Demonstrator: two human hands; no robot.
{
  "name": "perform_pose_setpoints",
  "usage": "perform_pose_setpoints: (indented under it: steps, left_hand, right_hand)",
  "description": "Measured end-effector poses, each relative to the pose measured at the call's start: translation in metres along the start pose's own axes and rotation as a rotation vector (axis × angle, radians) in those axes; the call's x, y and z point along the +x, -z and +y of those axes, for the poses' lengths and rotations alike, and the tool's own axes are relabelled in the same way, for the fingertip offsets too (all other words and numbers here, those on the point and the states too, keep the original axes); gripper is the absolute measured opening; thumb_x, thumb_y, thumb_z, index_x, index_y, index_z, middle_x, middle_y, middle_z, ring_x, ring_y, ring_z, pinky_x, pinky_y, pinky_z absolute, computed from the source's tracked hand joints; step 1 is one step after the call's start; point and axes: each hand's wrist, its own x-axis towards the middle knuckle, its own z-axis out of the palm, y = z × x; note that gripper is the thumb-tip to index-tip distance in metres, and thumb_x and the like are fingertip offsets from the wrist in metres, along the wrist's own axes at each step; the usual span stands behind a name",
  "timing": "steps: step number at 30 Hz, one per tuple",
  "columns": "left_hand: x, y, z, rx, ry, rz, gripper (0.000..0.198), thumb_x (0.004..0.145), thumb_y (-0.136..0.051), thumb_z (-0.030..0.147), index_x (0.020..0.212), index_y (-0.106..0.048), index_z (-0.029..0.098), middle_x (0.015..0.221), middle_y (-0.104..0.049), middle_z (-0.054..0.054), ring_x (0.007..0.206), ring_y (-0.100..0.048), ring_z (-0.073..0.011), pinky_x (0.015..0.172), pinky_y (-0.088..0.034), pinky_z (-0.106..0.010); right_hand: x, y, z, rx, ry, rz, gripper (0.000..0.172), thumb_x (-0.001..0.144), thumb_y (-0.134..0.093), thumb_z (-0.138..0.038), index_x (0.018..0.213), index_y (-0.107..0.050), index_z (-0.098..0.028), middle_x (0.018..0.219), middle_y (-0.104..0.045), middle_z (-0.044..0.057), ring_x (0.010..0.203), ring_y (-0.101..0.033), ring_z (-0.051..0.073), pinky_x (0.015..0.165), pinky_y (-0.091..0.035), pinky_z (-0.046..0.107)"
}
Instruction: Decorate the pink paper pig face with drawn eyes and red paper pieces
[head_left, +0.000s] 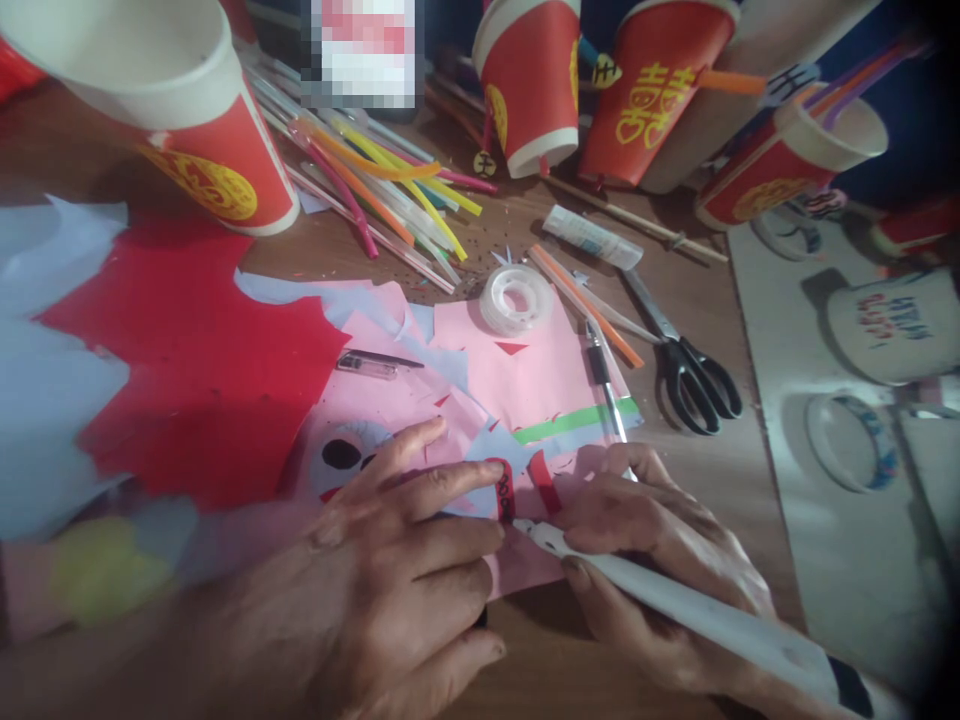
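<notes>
My left hand lies palm down with fingers spread. Its index fingertip presses on a small red paper strip marked with black loops, resting on pink paper. My right hand grips a long white pen-shaped tool with a dark rear end; its exact kind does not show clearly. The tool's narrow tip meets the lower end of the strip. Close by lies another red paper piece. A round paper cutout with black spots is partly under my left hand.
Behind the paper are a tape roll, a black-gripped pen, scissors, a white tube and many straws. Red paper cups stand at the back. Cut red paper covers the left; a bracelet-like ring lies right.
</notes>
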Motion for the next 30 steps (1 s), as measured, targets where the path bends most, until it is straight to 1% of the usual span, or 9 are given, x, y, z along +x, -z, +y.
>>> perform_pose_setpoints:
  steps: [6,10,13,18,22,25,27,30]
  left_hand:
    - [0.000,-0.001,0.001,0.005,0.011,0.022,0.012,0.085,-0.057,0.025,0.091,-0.067,0.025,0.106,-0.069,0.000,0.111,-0.056,-0.0205,0.114,-0.017,-0.048]
    - [0.000,-0.002,0.001,0.001,0.022,0.023,0.012,0.085,-0.057,0.025,0.091,-0.067,0.025,0.106,-0.069,0.000,0.113,-0.056,-0.0213,0.113,-0.020,-0.048]
    - [-0.001,-0.003,0.001,0.016,0.018,0.017,0.012,0.085,-0.057,0.026,0.092,-0.067,0.025,0.107,-0.069,0.000,0.116,-0.054,-0.0222,0.113,-0.018,-0.049]
    - [0.000,-0.003,0.000,0.023,0.013,0.011,0.012,0.084,-0.058,0.026,0.091,-0.068,0.025,0.107,-0.069,0.000,0.115,-0.054,-0.0223,0.114,-0.017,-0.049]
    - [0.000,-0.002,0.001,0.018,0.017,0.022,0.012,0.084,-0.058,0.025,0.091,-0.068,0.026,0.107,-0.069,0.000,0.115,-0.054,-0.0222,0.113,-0.020,-0.049]
    - [-0.001,-0.001,0.000,0.009,0.014,0.024,0.013,0.084,-0.058,0.025,0.092,-0.068,0.026,0.105,-0.069,0.000,0.114,-0.054,-0.0217,0.113,-0.022,-0.049]
    - [-0.001,0.000,0.000,0.006,0.015,0.018,0.014,0.084,-0.058,0.025,0.095,-0.067,0.026,0.105,-0.069,0.001,0.115,-0.054,-0.0211,0.113,-0.021,-0.048]
    - [0.000,-0.001,0.000,0.006,0.056,0.027,0.016,0.085,-0.059,0.027,0.098,-0.065,0.024,0.105,-0.069,0.002,0.116,-0.054,-0.0196,0.115,-0.020,-0.044]
  right_hand:
    - [0.000,0.000,0.000,-0.002,0.002,0.008,0.017,0.067,-0.054,-0.003,0.072,-0.052,-0.020,0.045,-0.055,-0.005,0.055,-0.063,0.018,0.064,-0.043,0.036]
    - [-0.001,0.002,0.000,-0.008,-0.027,0.006,0.017,0.068,-0.054,-0.004,0.073,-0.052,-0.020,0.050,-0.060,-0.003,0.051,-0.060,0.016,0.058,-0.045,0.035]
    - [-0.002,0.003,0.000,-0.024,-0.038,0.004,0.017,0.069,-0.054,-0.004,0.075,-0.052,-0.020,0.054,-0.063,-0.002,0.050,-0.060,0.016,0.058,-0.046,0.034]
    - [-0.001,0.001,-0.001,-0.027,-0.038,0.019,0.019,0.069,-0.055,-0.004,0.077,-0.053,-0.021,0.055,-0.063,-0.004,0.052,-0.062,0.016,0.062,-0.047,0.035]
    - [0.004,0.000,-0.002,-0.014,-0.018,0.020,0.018,0.067,-0.054,-0.004,0.074,-0.053,-0.021,0.051,-0.061,-0.005,0.048,-0.060,0.015,0.062,-0.046,0.035]
    - [0.001,0.002,-0.001,0.032,-0.023,0.030,0.019,0.067,-0.054,-0.003,0.074,-0.053,-0.021,0.050,-0.060,-0.006,0.044,-0.056,0.013,0.060,-0.045,0.034]
    - [-0.005,0.003,0.001,0.106,-0.077,0.041,0.018,0.069,-0.055,-0.005,0.076,-0.053,-0.021,0.054,-0.061,-0.004,0.048,-0.058,0.014,0.060,-0.046,0.035]
    - [-0.016,0.003,0.006,0.223,-0.271,0.093,0.017,0.077,-0.056,-0.008,0.086,-0.056,-0.023,0.066,-0.063,-0.002,0.064,-0.063,0.017,0.062,-0.048,0.032]
